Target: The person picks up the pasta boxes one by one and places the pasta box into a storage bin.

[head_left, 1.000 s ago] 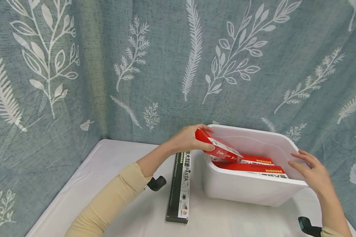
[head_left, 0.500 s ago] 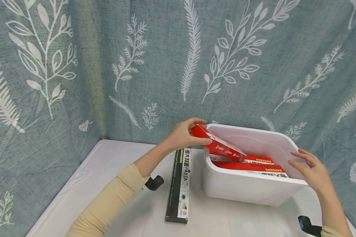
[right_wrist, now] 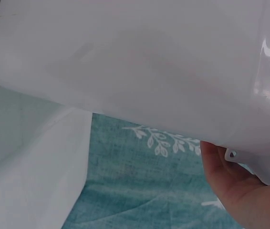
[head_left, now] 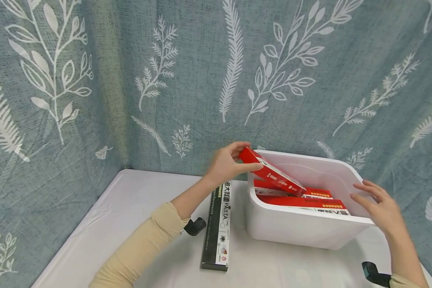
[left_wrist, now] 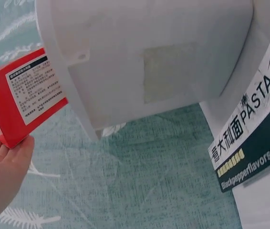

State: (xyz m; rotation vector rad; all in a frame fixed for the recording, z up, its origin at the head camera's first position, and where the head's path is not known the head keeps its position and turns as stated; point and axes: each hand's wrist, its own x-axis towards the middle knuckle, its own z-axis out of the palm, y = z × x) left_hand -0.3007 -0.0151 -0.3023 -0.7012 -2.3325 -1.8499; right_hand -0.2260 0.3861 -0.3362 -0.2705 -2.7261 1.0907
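My left hand point(head_left: 227, 164) pinches the near end of a red pasta box point(head_left: 273, 176) between thumb and fingers. This box leans at a slant over the left rim of a white plastic bin point(head_left: 295, 230), its far end down inside. In the left wrist view the white label of the red box point(left_wrist: 35, 86) faces the camera. Inside the bin lie more red pasta boxes point(head_left: 309, 202). My right hand point(head_left: 381, 208) rests on the bin's right rim with its fingers loosely spread; in the right wrist view part of the hand point(right_wrist: 240, 191) is hidden behind the rim.
A black and white pasta box point(head_left: 217, 228), marked black pepper flavor sauce, lies lengthwise on the white table point(head_left: 158, 248), left of the bin. A green curtain point(head_left: 194, 80) with white leaf prints hangs close behind the bin and along the left side.
My left hand has risen slightly, and the red box is steeper with its lower end shifted right, deeper over the bin. The right hand has stayed at the rim.
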